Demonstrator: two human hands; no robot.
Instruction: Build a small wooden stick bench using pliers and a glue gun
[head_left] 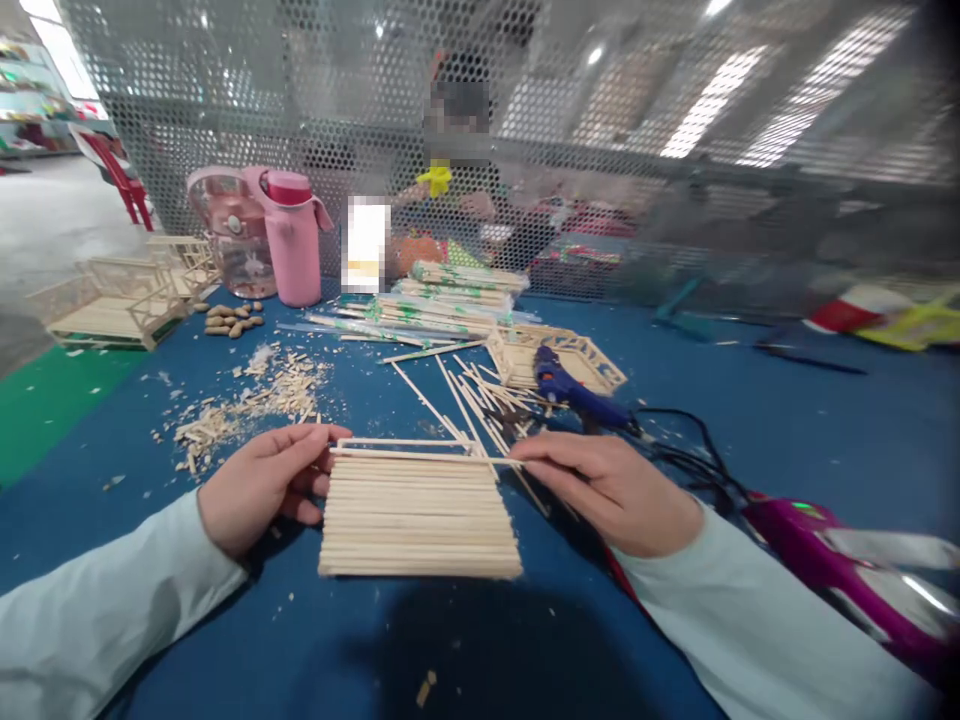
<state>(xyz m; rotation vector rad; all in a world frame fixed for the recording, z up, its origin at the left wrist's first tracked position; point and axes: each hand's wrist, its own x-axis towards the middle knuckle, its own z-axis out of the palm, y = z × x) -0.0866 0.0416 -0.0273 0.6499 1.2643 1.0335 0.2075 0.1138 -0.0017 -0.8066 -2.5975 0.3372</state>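
Perforated metal screen (300, 95) behind a blue tabletop (847, 430)
Upper left: bright window (61, 45), filled shelves (30, 90), red chair (129, 185), grey floor (34, 215); upper right: slanting light bands (720, 95) through the screen.

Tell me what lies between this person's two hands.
In the head view, a panel of pale wooden sticks lies between the left hand and right hand, with a single stick along its far edge, one end in the right hand.
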